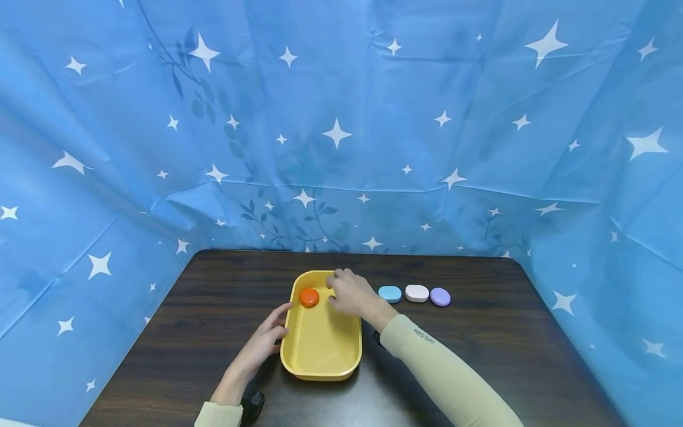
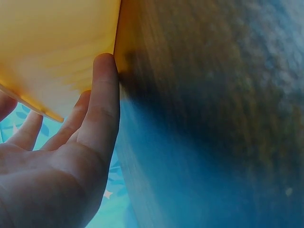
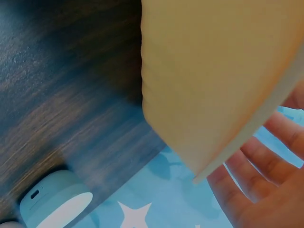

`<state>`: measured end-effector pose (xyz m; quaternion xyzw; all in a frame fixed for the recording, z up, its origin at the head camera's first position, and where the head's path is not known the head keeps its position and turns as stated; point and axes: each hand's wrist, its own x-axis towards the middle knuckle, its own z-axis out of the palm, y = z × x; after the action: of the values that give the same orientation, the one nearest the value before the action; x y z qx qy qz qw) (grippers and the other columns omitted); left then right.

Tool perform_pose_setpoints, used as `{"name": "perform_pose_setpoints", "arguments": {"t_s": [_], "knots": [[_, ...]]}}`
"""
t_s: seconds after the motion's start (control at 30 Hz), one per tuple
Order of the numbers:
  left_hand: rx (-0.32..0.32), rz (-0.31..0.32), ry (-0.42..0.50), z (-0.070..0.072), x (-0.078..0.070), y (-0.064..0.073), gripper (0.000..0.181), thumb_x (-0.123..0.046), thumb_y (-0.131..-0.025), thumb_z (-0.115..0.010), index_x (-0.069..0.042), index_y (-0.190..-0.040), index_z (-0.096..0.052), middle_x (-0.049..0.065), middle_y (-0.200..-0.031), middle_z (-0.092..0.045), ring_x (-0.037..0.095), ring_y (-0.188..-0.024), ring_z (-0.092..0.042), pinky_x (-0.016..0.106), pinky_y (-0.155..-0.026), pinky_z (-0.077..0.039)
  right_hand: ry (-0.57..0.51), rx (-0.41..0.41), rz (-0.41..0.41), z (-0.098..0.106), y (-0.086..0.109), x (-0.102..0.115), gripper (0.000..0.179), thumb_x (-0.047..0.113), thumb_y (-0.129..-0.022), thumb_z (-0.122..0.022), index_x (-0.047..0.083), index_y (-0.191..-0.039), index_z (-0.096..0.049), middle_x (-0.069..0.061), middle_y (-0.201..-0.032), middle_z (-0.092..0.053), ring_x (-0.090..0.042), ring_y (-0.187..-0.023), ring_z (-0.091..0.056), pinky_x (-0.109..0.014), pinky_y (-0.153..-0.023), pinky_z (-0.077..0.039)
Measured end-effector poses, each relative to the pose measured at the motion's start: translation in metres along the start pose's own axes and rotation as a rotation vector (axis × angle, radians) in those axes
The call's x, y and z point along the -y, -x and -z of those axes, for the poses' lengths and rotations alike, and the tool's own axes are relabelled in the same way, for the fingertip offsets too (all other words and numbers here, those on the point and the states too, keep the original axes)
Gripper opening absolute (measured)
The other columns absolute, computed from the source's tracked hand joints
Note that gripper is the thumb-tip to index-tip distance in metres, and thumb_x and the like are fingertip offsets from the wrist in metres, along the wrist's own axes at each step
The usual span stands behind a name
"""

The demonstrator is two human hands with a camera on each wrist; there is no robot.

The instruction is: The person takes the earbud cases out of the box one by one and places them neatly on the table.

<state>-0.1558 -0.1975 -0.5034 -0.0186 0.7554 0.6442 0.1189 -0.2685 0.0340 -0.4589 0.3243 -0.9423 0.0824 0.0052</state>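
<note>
A yellow rectangular tray sits on the table between both hands. Inside it, near the far left corner, lies a round orange piece. My left hand touches the tray's left side, its fingers extended; in the left wrist view a straight finger lies against the outer wall. Over the tray's far right part reaches my right hand, with thumb and fingers apart and nothing visible between them. The right wrist view shows its fingers loosely spread beyond the tray wall.
Right of the tray, a light blue rounded piece, a white one and a purple one lie in a row. The dark wooden table ends at a blue star-patterned curtain behind and on both sides.
</note>
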Motion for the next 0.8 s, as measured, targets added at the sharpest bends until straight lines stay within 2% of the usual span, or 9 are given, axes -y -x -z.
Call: {"name": "perform_pose_setpoints", "arguments": {"t_s": [0.2, 0.43, 0.8], "knots": [[-0.002, 0.0, 0.0, 0.0, 0.0, 0.0, 0.059, -0.01, -0.101, -0.048, -0.017, -0.158, -0.035, 0.022, -0.138, -0.048, 0.032, -0.115, -0.058, 0.054, -0.095, -0.051, -0.002, 0.008, 0.006, -0.006, -0.003, 0.001, 0.025, 0.025, -0.094, -0.067, 0.012, -0.116, -0.071, -0.004, -0.105, -0.06, -0.019, -0.09, -0.051, -0.033, -0.079, -0.051], [0.002, -0.002, 0.005, -0.002, 0.0, 0.0, 0.059, -0.009, -0.1, -0.047, -0.017, -0.158, -0.035, 0.023, -0.139, -0.047, 0.033, -0.115, -0.057, 0.054, -0.095, -0.051, 0.024, 0.016, 0.006, -0.012, -0.006, 0.001, 0.022, 0.024, -0.094, -0.067, 0.013, -0.112, -0.072, -0.002, -0.1, -0.059, -0.02, -0.092, -0.054, -0.035, -0.075, -0.052], [0.005, -0.01, -0.009, -0.001, 0.001, 0.001, 0.059, -0.01, -0.1, -0.047, -0.016, -0.158, -0.034, 0.023, -0.136, -0.048, 0.033, -0.113, -0.057, 0.054, -0.096, -0.05, 0.038, 0.044, 0.0, -0.019, -0.009, 0.003, 0.024, 0.025, -0.097, -0.065, 0.012, -0.116, -0.071, -0.004, -0.101, -0.059, -0.021, -0.091, -0.052, -0.036, -0.077, -0.051]]}}
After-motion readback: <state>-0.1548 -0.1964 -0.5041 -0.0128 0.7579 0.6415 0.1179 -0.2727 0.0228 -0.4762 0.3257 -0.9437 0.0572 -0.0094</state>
